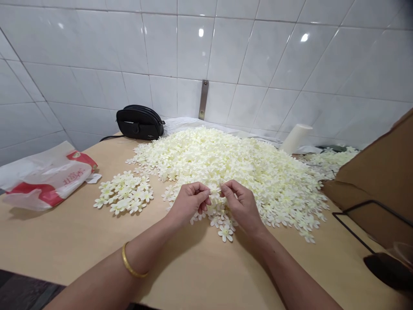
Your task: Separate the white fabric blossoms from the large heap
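A big heap of cream fabric flowers (232, 168) covers the middle of the tan table (64, 241). My left hand (190, 202) and my right hand (240, 202) meet at the heap's near edge, both pinched on one small cream flower (215, 188) held between their fingertips. A gold bangle (130, 265) circles my left wrist. A smaller, separate pile of the same flowers (124, 193) lies to the left. One loose flower (225, 233) rests just below my right hand.
A black pouch (139, 122) stands against the white tiled wall at the back left. A red-and-white plastic bag (45, 178) lies at the far left. A white roll (295, 137) sits behind the heap. A brown cardboard box (377, 176) and a black wire frame (361, 215) stand on the right.
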The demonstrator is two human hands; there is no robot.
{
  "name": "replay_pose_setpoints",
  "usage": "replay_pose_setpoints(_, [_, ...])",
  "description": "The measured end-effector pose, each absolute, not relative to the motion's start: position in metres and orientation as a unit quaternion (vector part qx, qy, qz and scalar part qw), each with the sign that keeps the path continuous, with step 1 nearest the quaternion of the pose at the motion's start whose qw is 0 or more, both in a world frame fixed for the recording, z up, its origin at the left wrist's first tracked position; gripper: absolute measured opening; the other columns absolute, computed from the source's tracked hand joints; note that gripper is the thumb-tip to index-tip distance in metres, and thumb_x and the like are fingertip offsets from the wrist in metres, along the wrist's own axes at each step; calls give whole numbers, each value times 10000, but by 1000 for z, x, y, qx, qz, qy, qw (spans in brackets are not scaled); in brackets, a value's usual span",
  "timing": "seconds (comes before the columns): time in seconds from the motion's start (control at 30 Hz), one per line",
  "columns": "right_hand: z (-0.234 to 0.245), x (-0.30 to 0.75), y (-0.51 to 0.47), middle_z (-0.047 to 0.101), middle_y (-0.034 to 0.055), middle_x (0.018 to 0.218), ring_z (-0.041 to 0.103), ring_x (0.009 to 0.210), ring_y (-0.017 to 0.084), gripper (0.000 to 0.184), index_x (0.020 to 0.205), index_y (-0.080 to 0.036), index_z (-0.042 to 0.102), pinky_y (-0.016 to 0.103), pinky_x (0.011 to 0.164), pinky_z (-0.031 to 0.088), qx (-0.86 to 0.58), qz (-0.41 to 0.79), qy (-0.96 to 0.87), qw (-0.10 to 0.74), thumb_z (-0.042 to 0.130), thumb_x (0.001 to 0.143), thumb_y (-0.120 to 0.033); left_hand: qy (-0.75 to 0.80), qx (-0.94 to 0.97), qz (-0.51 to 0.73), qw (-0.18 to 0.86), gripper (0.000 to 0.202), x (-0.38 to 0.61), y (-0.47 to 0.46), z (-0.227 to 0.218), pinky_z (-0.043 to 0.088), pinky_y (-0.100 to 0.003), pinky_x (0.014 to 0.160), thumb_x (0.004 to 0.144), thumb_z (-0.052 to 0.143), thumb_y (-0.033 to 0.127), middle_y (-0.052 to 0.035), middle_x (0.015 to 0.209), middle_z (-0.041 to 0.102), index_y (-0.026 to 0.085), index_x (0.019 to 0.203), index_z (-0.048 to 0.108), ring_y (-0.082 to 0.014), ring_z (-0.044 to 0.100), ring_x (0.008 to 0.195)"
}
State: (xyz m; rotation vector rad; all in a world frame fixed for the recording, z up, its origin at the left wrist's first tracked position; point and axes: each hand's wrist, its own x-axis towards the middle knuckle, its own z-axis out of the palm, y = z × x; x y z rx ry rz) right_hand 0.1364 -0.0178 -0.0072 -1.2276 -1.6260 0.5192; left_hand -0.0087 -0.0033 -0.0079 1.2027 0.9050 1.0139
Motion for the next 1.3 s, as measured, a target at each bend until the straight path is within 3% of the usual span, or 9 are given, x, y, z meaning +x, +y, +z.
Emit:
replay_pose_setpoints(0.33, [-10, 146, -17, 484, -14, 571, 435, 531, 108, 212, 631, -178, 491, 230, 549, 350, -524, 79, -668, 523, 451, 794, -306, 506, 538, 481, 473, 181, -68, 7, 5, 249, -164, 343, 620, 612, 273, 17, 459, 523, 123, 588, 517, -35, 372, 343])
replay_pose_setpoints(0.57, [-13, 149, -15, 482, -7, 578, 446, 552, 118, 214, 635, -176, 483, 236, 559, 352, -517, 48, -680, 519, 448, 798, -311, 524, 499, 493, 484, 170, -82, 12, -16, 211, -158, 345, 610, 602, 250, 11, 451, 521, 128, 574, 489, -29, 359, 336])
replay_pose_setpoints(0.83, [-16, 149, -13, 479, -2, 587, 446, 565, 124, 206, 639, -179, 476, 242, 562, 348, -508, 29, -687, 518, 438, 802, -299, 503, 502, 501, 493, 96, -65, 31, -8, 245, -164, 345, 574, 574, 161, 8, 464, 529, 127, 603, 490, -35, 375, 344])
replay_pose_setpoints(1.07, [-12, 149, -14, 511, 9, 614, 471, 584, 135, 180, 667, -176, 513, 260, 577, 368, -496, 32, -691, 524, 449, 796, -284, 480, 539, 496, 483, 154, -57, 32, 1, 257, -175, 353, 613, 588, 252, 7, 496, 525, 138, 617, 484, -47, 375, 365])
replay_pose_setpoints(1.13, [-9, 147, -17, 546, 23, 657, 499, 619, 145, 153, 709, -173, 539, 266, 593, 385, -478, 62, -696, 532, 464, 789, -279, 466, 581, 504, 437, 123, -55, 19, 4, 289, -182, 392, 652, 566, 254, 16, 517, 512, 147, 644, 506, -56, 387, 405])
replay_pose_setpoints(1.3, [0, 139, -26, 587, 41, 754, 533, 705, 153, 170, 795, -166, 585, 265, 637, 419, -418, 211, -722, 509, 461, 801, -282, 392, 787, 474, 55, 148, -52, -17, 4, 350, -215, 531, 767, 438, 180, -6, 589, 485, 177, 696, 568, -94, 435, 542])
